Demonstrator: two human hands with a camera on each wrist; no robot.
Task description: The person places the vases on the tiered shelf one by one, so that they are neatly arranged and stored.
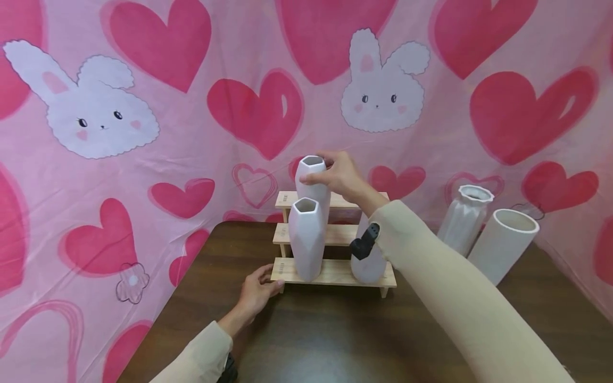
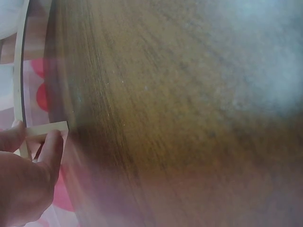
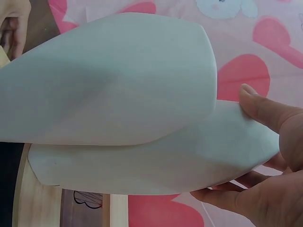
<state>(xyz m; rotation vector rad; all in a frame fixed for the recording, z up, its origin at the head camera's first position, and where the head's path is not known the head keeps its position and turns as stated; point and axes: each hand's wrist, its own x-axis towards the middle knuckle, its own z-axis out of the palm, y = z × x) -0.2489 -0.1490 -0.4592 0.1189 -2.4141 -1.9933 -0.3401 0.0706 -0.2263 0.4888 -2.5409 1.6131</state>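
My right hand [image 1: 342, 173] grips the top of a white faceted vase [image 1: 310, 186], thumb and fingers on opposite sides of its neck. In the right wrist view this vase [image 3: 142, 175] has its base over a wooden board, partly covered by a nearer white vase [image 3: 118, 80]. That nearer vase [image 1: 306, 239] stands upright on the lowest step of a three-step wooden stand [image 1: 335, 271]. My left hand [image 1: 256, 291] holds the left end of that step, with thumb and fingers around the board and its leg [image 2: 49, 127].
Another white vase [image 1: 367, 268] stands on the lowest step's right side, partly hidden by my right sleeve. On the brown table [image 1: 306, 335], a ribbed vase [image 1: 464, 223] and a smooth cylindrical vase [image 1: 503, 247] stand at right. A pink heart-print cloth [image 1: 230, 48] hangs behind.
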